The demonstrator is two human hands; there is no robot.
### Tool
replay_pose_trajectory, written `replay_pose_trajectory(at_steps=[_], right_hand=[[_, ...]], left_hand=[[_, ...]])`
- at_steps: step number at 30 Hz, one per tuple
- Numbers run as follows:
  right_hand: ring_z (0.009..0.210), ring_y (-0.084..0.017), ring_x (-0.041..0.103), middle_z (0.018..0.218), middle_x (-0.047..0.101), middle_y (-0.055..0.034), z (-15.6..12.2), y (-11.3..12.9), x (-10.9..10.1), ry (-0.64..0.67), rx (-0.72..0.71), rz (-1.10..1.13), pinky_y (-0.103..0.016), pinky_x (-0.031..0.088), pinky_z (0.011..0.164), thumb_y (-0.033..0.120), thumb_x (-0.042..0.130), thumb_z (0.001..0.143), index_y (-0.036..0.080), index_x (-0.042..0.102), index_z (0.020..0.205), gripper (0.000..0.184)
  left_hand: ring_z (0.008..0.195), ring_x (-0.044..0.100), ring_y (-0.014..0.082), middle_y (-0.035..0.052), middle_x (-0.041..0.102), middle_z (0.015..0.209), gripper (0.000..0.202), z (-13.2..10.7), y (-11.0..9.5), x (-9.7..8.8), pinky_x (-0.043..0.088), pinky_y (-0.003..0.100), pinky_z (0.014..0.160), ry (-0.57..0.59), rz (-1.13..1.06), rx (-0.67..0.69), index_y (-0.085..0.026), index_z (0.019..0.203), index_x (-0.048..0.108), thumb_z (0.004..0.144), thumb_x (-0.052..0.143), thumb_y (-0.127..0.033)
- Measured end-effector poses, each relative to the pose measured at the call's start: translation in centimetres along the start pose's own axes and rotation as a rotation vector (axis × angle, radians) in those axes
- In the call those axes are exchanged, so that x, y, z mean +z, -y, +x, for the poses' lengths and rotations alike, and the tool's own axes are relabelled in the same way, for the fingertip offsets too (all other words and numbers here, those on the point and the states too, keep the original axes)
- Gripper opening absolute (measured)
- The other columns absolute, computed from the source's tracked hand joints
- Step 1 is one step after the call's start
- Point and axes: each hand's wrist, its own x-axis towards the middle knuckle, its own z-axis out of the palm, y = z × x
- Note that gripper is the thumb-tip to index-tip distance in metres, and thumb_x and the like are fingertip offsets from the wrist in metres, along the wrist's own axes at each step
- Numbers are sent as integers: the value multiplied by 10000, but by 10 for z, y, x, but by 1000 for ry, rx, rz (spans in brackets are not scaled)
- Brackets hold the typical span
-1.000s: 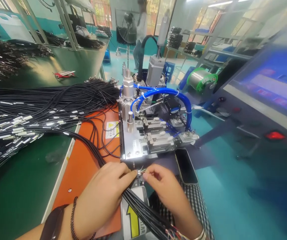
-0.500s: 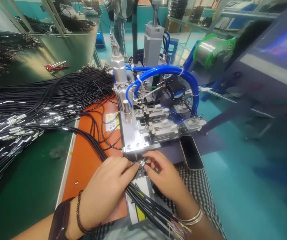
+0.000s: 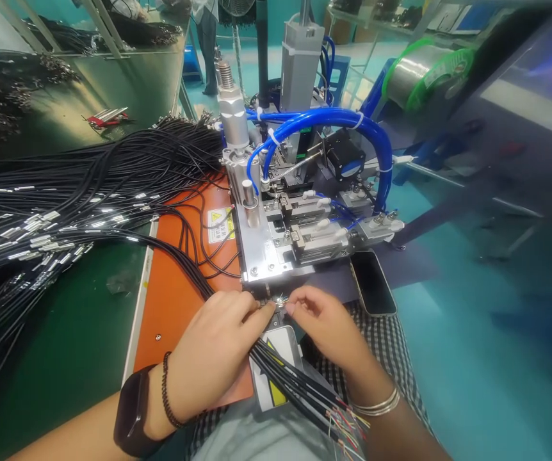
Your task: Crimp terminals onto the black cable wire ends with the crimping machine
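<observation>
A: Largest item first. What stood before you?

B: The metal machine (image 3: 309,242), forward of your hands. The pile of black cables (image 3: 113,160) lay to its left.

A: And the bunch of cables (image 3: 300,381)?

B: It ran beneath your left hand (image 3: 223,339) and slanted toward your right forearm. Judged by look: light per strand, heavier gathered, springy, smooth-jacketed and apt to slide. The jackets seemed the safest place to hold it.

A: State of your left hand?

B: Palm down, fingers curled over the bunch, apparently gripping it; the thumb reached forward to the fine wires (image 3: 281,299) at the machine's near edge.

A: Your right hand (image 3: 326,326)?

B: Half curled, thumb and forefinger nearly meeting beside those wires. Could not tell whether a strand was caught between them.

A: Smaller parts?

B: Coloured wire ends (image 3: 348,426) splayed loose at the bunch's lower end. Judged soft, easily bent and poor to grip.

A: Smallest?

B: The fine wires, between your two thumbs. Probably near weightless and fragile; a light fingertip pinch close to the jacket seemed the sound hold.
</observation>
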Motion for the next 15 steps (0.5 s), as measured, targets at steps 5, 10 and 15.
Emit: replay_pose_trajectory(at_steps=[5, 10, 15], right_hand=[[638, -98, 451, 669, 495, 40, 3, -1, 3, 7, 25, 132, -221, 377, 603, 274, 574, 809, 175, 571, 759, 111], [615, -92, 426, 655, 471, 46, 6, -6, 6, 0, 4, 147, -218, 359, 584, 267, 576, 802, 175, 547, 745, 112], [653, -98, 466, 696, 511, 35, 7, -6, 6, -11, 30, 239, -218, 381, 612, 276, 592, 792, 175, 580, 810, 104]], left_hand=[[795, 483, 205, 75, 555, 903, 325, 1, -1, -2, 432, 369, 662, 6, 46, 25, -162, 1220, 498, 914, 396, -133], [781, 497, 206, 81, 563, 887, 318, 2, -2, -4, 445, 369, 650, -1, 66, 45, -142, 1200, 515, 904, 402, -123], [783, 493, 207, 87, 563, 895, 331, 2, -1, -4, 446, 371, 653, 2, 91, 72, -123, 1204, 513, 888, 413, -103]])
